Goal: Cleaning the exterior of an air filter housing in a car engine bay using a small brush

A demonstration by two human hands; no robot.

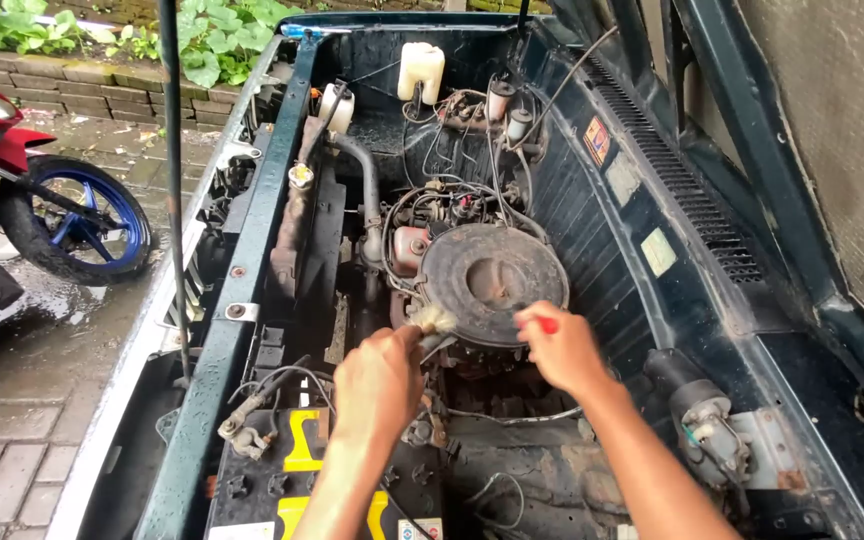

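Note:
I look down into the open engine bay of an old dark green car. My left hand (377, 385) is closed on a small brush (434, 322) whose pale bristles touch the near left rim of the round black air cleaner housing (493, 268). My right hand (558, 347) is closed on a red-handled tool (546, 324) at the housing's near right edge; its tip is hidden by my fingers. Both forearms reach in from the bottom of the view.
A black and yellow battery (297, 470) with cable clamps sits bottom left. The radiator (297, 215), hoses and a white fluid reservoir (420, 68) stand further back. A hood prop rod (174, 180) rises at left. A red motorcycle with a blue wheel (77, 220) stands on wet paving.

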